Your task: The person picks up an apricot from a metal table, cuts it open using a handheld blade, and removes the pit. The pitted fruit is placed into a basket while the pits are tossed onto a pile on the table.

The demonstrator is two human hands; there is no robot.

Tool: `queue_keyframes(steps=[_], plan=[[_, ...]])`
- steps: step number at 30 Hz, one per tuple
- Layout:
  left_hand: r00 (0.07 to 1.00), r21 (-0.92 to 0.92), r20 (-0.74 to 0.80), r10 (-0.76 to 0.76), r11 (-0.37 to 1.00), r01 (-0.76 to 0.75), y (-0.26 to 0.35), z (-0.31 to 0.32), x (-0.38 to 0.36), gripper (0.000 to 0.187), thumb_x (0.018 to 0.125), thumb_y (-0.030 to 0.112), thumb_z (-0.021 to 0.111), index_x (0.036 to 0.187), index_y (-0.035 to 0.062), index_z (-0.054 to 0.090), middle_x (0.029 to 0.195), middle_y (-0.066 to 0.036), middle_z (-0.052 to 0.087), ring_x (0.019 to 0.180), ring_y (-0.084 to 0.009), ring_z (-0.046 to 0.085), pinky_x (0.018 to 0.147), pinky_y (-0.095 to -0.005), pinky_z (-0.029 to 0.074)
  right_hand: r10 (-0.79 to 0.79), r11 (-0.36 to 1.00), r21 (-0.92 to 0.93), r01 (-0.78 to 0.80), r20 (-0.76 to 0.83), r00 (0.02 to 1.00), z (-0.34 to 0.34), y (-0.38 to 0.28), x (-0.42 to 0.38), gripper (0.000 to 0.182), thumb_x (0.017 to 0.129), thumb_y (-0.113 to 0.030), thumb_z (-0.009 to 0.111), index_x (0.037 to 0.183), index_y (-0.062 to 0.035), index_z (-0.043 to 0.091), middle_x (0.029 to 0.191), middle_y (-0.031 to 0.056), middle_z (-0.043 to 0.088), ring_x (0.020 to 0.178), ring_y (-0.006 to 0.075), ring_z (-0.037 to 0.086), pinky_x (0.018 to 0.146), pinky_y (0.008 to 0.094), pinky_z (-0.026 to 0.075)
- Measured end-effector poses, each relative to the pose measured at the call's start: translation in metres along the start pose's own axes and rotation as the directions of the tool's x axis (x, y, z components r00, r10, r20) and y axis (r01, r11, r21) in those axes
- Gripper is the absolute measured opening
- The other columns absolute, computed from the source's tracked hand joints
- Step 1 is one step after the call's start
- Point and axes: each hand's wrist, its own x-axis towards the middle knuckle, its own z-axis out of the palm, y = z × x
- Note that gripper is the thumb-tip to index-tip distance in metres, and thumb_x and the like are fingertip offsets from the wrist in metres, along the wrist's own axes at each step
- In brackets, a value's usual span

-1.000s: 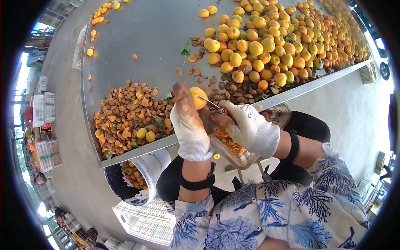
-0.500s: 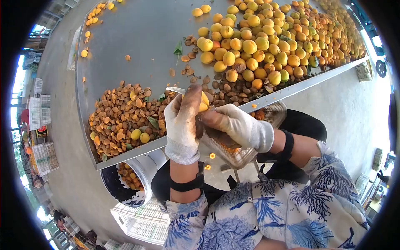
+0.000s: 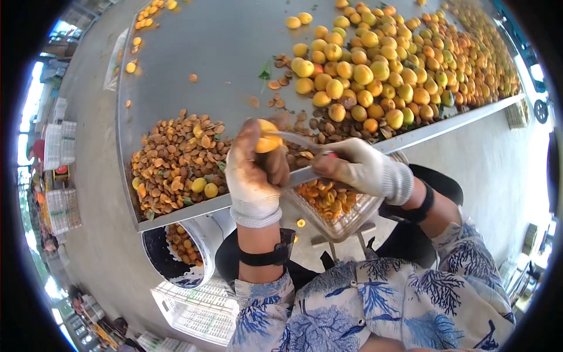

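A yellow apricot [image 3: 267, 142] sits in my left hand [image 3: 251, 176], gripped between the stained glove's thumb and fingers above the table's front edge. In my right hand [image 3: 366, 171] is a small curved knife [image 3: 298, 139], its blade pointing left with the tip at the apricot. The knife's handle is mostly hidden in the glove, apart from a bit of red. Both hands wear white knit gloves with soiled fingers. Below them, a plastic basket [image 3: 341, 227] holds cut orange apricot pieces [image 3: 326, 197]. Left of my left hand lies a heap of brown apricot pits [image 3: 176, 154].
Whole apricots [image 3: 375, 70] cover the right side of the metal table [image 3: 199, 53], which has a raised rim. A white bucket [image 3: 206, 234] with apricots inside tilts under the front left edge. Beside it is a white crate [image 3: 196, 311] on the floor.
The hands have drawn apart, the right one moving right with the knife. The knife blade now reaches across to the apricot, and the basket's cut pieces have come into view.
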Motion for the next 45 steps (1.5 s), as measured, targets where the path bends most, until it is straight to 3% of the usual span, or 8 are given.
queue_keyframes(steps=[1,4,7,8,14,18,30,45], plan=[[0.965,0.078,-0.223,0.136,0.989,-0.122,-0.002,0.008,0.001,0.046,0.091,0.048,0.059,0.098,0.0019,0.064,0.049,0.001,0.033,0.037,-0.012,0.03,0.036,-0.0281,0.026,0.002,1.0,-0.007,-0.002,-0.034,0.999,-0.009,-0.002,-0.005,0.038,0.096,-0.035,0.065,0.106,0.0014,0.07,0.085,0.0049,0.071,0.081,0.0105,0.064,0.075,0.0268,0.052],[0.978,0.215,-0.157,0.135,0.972,-0.099,-0.008,0.013,-0.004,0.041,0.093,0.048,0.058,0.091,0.0065,0.06,0.051,0.0,0.037,0.038,-0.0122,0.032,0.037,-0.0264,0.025,-0.068,0.945,0.297,0.137,-0.232,0.97,-0.016,-0.001,-0.003,0.031,0.091,-0.023,0.072,0.109,0.0019,0.067,0.09,0.0047,0.071,0.084,0.0102,0.065,0.075,0.025,0.053],[0.991,0.253,-0.117,0.072,0.967,-0.04,-0.033,0.019,0.003,0.036,0.095,0.044,0.056,0.095,0.0081,0.06,0.051,-0.001,0.04,0.039,-0.0119,0.035,0.038,-0.0258,0.025,-0.222,0.896,0.303,0.326,-0.329,0.918,-0.007,-0.003,0.009,0.037,0.086,-0.01,0.074,0.12,0.0004,0.063,0.095,0.0046,0.07,0.087,0.0094,0.064,0.078,0.0264,0.054],[0.995,0.293,-0.065,0.072,0.955,-0.049,-0.04,0.02,0.005,0.036,0.096,0.043,0.056,0.098,0.0078,0.061,0.051,0.0,0.041,0.039,-0.0118,0.036,0.039,-0.0258,0.026,-0.141,0.982,0.088,0.166,-0.242,0.96,-0.012,-0.017,0.001,0.037,0.087,-0.008,0.071,0.123,-0.0022,0.062,0.094,0.0039,0.069,0.086,0.009,0.064,0.079,0.026,0.054],[0.999,0.165,0.011,0.031,0.986,-0.033,-0.052,0.02,-0.001,0.036,0.099,0.039,0.052,0.11,0.0062,0.062,0.064,-0.003,0.052,0.044,-0.0128,0.042,0.04,-0.0259,0.028,-0.275,0.923,0.241,0.3,-0.13,0.952,-0.009,-0.007,0.006,0.028,0.091,-0.009,0.061,0.115,0.0027,0.058,0.092,0.0072,0.068,0.085,0.0111,0.067,0.076,0.0279,0.056],[0.998,0.249,0.052,0.018,0.968,-0.031,-0.047,0.014,-0.005,0.039,0.1,0.041,0.049,0.112,0.0057,0.062,0.066,-0.005,0.055,0.044,-0.0142,0.043,0.039,-0.0264,0.029,-0.369,0.902,0.096,0.421,-0.335,0.867,0.014,0.005,0.01,0.025,0.091,-0.011,0.057,0.111,0.0039,0.057,0.086,0.0081,0.067,0.075,0.0123,0.063,0.071,0.028,0.053],[0.988,0.094,-0.067,-0.137,0.985,0.143,-0.056,0.018,-0.003,0.046,0.095,0.052,0.051,0.109,0.0095,0.062,0.061,-0.004,0.051,0.042,-0.0149,0.042,0.039,-0.0268,0.03,-0.315,0.935,0.019,0.355,-0.418,0.852,0.014,0.009,0.011,0.02,0.089,-0.012,0.058,0.1,0.0035,0.062,0.068,0.0108,0.061,0.064,0.0149,0.058,0.062,0.0327,0.049],[0.995,0.27,-0.073,0.066,0.962,-0.044,-0.07,0.024,-0.004,0.041,0.092,0.038,0.055,0.113,0.0029,0.059,0.071,-0.004,0.056,0.051,-0.0145,0.05,0.046,-0.0254,0.038,-0.297,0.95,-0.041,0.311,-0.437,0.849,0.001,0.02,0.025,0.024,0.089,-0.018,0.058,0.096,0.0042,0.065,0.076,0.0109,0.065,0.071,0.0177,0.064,0.065,0.0307,0.052]])
